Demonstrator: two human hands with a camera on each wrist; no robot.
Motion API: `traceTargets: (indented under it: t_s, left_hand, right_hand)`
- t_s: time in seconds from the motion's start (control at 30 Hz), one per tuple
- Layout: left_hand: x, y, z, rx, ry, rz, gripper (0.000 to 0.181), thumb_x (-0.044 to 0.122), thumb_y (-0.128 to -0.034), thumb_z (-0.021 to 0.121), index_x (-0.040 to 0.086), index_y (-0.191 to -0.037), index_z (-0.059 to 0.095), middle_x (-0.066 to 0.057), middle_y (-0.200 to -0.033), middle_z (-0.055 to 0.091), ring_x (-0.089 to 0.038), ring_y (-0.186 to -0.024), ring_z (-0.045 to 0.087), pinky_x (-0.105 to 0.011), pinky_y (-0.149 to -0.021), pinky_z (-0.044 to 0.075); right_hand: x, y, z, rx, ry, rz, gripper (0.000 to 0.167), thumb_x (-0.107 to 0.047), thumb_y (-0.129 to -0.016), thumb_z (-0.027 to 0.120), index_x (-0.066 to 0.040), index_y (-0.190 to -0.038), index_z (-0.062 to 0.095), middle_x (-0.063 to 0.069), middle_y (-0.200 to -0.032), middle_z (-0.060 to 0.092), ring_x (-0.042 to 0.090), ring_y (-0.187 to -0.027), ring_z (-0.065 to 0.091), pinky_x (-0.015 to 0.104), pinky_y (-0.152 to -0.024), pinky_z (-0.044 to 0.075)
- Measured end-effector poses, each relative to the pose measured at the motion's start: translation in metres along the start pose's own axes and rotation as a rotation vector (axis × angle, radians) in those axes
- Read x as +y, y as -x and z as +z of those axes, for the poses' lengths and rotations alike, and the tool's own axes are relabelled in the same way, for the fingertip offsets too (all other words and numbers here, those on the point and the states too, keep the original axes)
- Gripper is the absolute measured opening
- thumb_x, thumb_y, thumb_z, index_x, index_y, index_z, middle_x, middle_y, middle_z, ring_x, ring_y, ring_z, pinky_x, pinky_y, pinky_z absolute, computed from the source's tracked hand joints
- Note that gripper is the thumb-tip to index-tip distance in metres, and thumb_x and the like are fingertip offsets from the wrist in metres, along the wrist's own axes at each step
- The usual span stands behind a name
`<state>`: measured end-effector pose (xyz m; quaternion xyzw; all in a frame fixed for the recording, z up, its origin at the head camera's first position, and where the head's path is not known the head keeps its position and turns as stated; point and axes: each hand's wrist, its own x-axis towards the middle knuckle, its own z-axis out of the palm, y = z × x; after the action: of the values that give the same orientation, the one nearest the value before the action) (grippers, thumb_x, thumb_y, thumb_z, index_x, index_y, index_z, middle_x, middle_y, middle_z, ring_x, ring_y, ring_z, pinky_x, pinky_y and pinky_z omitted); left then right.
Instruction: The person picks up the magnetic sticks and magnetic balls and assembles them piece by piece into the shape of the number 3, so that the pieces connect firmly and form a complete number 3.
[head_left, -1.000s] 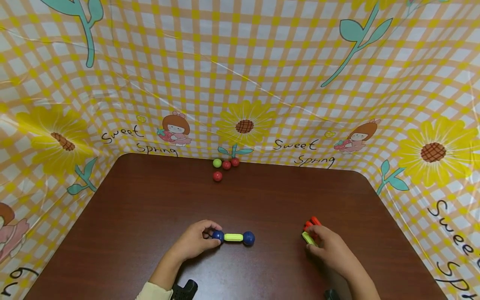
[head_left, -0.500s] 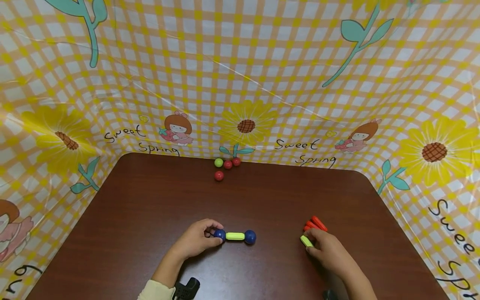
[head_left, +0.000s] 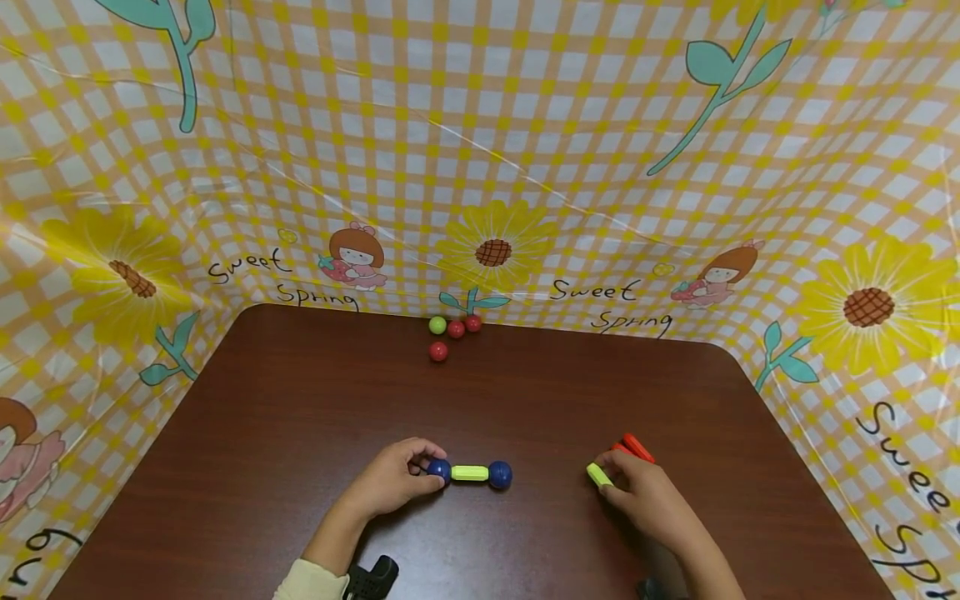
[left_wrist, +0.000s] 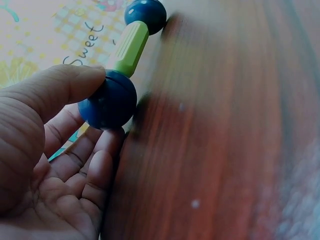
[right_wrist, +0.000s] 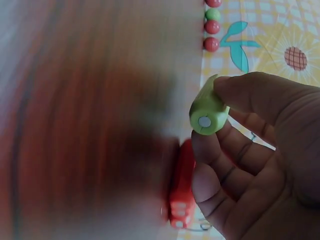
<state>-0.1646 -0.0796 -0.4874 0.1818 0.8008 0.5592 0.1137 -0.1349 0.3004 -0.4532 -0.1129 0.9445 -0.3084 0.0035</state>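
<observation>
A yellow-green rod (head_left: 470, 473) joins two blue balls, one at each end, lying across the table's front middle. My left hand (head_left: 393, 482) pinches the left blue ball (left_wrist: 108, 102) between thumb and fingers; the other blue ball (head_left: 500, 475) is free. On the right, my right hand (head_left: 651, 492) pinches a second yellow-green rod (head_left: 598, 476) by thumb and fingertips. A pale round spot shows on that rod's end (right_wrist: 209, 112) in the right wrist view. Red rods (head_left: 638, 447) lie just beyond the right hand, partly hidden by it.
At the back edge of the brown table (head_left: 555, 392) sit a green ball (head_left: 437, 326) and several red balls, one red ball (head_left: 438, 352) nearer than the others. A checked cloth (head_left: 525, 108) with flowers stands around the table's back and sides.
My right hand has moved a little left with the yellow-green rod in its fingers, away from the red rods. The left hand still holds its blue ball in nearly the same place.
</observation>
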Motion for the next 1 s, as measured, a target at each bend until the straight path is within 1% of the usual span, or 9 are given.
traceTargets:
  t_s: [0.13,0.3,0.57,0.77,0.9,1.0]
  left_hand:
    - [0.000,0.000,0.000,0.001,-0.006,-0.003,0.027,0.010,-0.0830,0.080,0.007,-0.108,0.069,-0.003,-0.094,0.063,-0.016,-0.086,0.057,-0.026,-0.074,0.046]
    - [-0.001,-0.001,0.000,0.000,-0.014,-0.007,0.027,0.011,-0.0834,0.079,0.007,-0.108,0.069,-0.003,-0.095,0.063,-0.016,-0.086,0.057,-0.027,-0.074,0.047]
    - [-0.002,-0.001,0.000,0.003,-0.019,-0.002,0.027,0.011,-0.0832,0.079,0.007,-0.108,0.069,-0.003,-0.094,0.063,-0.016,-0.086,0.057,-0.027,-0.074,0.047]
    - [-0.001,-0.001,0.000,-0.001,-0.018,-0.002,0.027,0.011,-0.0834,0.079,0.007,-0.108,0.069,-0.003,-0.094,0.064,-0.016,-0.086,0.057,-0.028,-0.074,0.047]
    - [-0.001,-0.001,0.000,-0.003,-0.015,-0.007,0.026,0.011,-0.0836,0.079,0.007,-0.108,0.069,-0.003,-0.093,0.064,-0.016,-0.085,0.057,-0.027,-0.074,0.047]
    - [-0.002,-0.001,0.000,-0.003,-0.019,-0.010,0.026,0.011,-0.0838,0.079,0.007,-0.108,0.069,-0.002,-0.093,0.064,-0.015,-0.084,0.057,-0.027,-0.074,0.047]
  right_hand:
    - [-0.009,-0.009,0.005,-0.007,-0.043,0.025,0.024,-0.001,-0.087,0.071,-0.015,-0.106,0.067,-0.006,-0.094,0.066,0.007,-0.079,0.062,0.026,-0.069,0.049]
    - [-0.019,-0.023,0.012,-0.010,-0.062,0.033,0.022,-0.003,-0.088,0.071,-0.014,-0.106,0.066,-0.004,-0.093,0.065,0.011,-0.080,0.061,0.027,-0.069,0.050]
    - [-0.031,-0.042,0.023,0.000,-0.136,0.070,0.023,-0.006,-0.089,0.071,-0.013,-0.110,0.064,0.000,-0.091,0.063,0.016,-0.080,0.058,0.027,-0.066,0.049]
    - [-0.040,-0.054,0.030,0.026,-0.224,0.067,0.023,-0.005,-0.089,0.071,-0.010,-0.110,0.064,0.003,-0.095,0.063,0.018,-0.084,0.058,0.028,-0.070,0.049]
    - [-0.045,-0.060,0.037,0.032,-0.288,0.091,0.024,-0.003,-0.088,0.072,-0.008,-0.110,0.064,0.006,-0.098,0.063,0.019,-0.086,0.059,0.027,-0.071,0.050]
    - [-0.049,-0.064,0.042,0.030,-0.334,0.110,0.025,-0.002,-0.088,0.072,-0.006,-0.111,0.063,0.008,-0.098,0.063,0.020,-0.085,0.059,0.027,-0.069,0.050]
